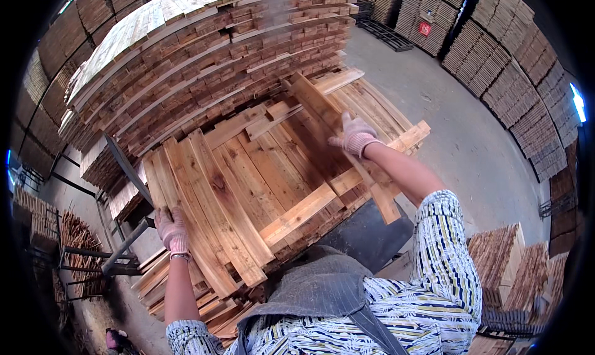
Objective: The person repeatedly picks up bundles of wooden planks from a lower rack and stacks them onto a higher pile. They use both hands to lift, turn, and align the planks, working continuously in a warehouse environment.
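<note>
Lying beneath right hand [356,135]: plank [317,103].

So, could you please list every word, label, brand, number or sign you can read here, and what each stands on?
Red sign with a white mark, against a stack of boards at the back: too small and blurred to read.
Loose boards before the person: no lettering that I can make out.
Grey apron: no readable text.
Nothing else readable.
</note>
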{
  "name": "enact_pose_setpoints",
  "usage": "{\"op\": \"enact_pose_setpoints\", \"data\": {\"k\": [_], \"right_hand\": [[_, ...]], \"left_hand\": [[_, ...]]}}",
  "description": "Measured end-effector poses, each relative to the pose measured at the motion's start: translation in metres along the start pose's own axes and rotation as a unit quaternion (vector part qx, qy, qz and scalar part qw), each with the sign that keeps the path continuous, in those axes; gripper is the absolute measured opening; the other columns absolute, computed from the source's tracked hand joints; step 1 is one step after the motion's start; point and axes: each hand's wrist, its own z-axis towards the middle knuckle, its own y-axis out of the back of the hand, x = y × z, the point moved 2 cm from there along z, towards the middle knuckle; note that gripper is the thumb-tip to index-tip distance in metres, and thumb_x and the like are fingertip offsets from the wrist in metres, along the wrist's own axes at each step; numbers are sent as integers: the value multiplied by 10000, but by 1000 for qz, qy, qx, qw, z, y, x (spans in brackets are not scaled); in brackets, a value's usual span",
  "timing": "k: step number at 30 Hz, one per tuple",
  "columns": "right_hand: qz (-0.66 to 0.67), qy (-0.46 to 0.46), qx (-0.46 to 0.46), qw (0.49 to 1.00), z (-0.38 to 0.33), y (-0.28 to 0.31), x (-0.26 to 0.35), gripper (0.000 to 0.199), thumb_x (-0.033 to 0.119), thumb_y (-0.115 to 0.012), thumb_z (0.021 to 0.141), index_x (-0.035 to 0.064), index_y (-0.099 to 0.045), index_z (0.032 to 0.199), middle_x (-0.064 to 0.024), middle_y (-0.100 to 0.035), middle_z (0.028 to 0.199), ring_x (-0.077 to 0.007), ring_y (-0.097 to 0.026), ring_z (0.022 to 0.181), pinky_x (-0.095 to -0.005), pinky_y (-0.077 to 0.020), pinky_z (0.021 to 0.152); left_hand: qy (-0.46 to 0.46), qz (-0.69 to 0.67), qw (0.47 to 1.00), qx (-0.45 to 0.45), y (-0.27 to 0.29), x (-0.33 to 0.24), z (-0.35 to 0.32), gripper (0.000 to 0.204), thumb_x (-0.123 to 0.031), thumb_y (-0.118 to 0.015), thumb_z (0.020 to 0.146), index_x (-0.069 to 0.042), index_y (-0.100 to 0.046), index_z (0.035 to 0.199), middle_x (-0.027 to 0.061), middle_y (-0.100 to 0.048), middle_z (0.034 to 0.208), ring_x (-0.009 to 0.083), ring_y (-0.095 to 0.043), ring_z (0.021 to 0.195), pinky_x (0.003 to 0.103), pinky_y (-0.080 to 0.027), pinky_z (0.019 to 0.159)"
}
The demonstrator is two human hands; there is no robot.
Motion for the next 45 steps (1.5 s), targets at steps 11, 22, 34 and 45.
{"op": "enact_pose_setpoints", "data": {"k": [11,22,34,45], "right_hand": [[61,32,-59,996,-5,-7,21,1106,513,-756,772,17,-152,1554,-293,-491,1408,-397,-528,1285,-443,-452,1048],[-48,122,-84,988,-48,-99,129,931,413,-721,822,-5,-233,1496,-262,-546,1311,-362,-582,1202,-465,-486,1007],[694,151,281,646,-83,-133,203,395,171,-643,944,33,-512,1290,-90,-648,1063,-164,-649,910,-292,-570,778],[103,224,100,964,-129,-120,269,994,414,-669,815,5,-142,1553,-332,-337,1505,-455,-454,1338,-446,-434,1077]], "left_hand": [[3,91,996,-8,1,1,2,506,-387,-558,908,-19,-631,1248,223,-522,1420,409,-447,1325,437,-340,1134],[43,99,994,32,8,-13,-2,547,-444,-529,907,-85,-605,1312,179,-487,1472,385,-403,1380,425,-324,1162],[35,122,991,54,14,-20,0,580,-490,-474,927,-81,-574,1326,172,-440,1506,366,-393,1380,435,-334,1143],[-12,76,997,19,12,-13,-2,607,-504,-477,950,-19,-602,1293,228,-516,1418,410,-441,1324,441,-330,1131]]}}
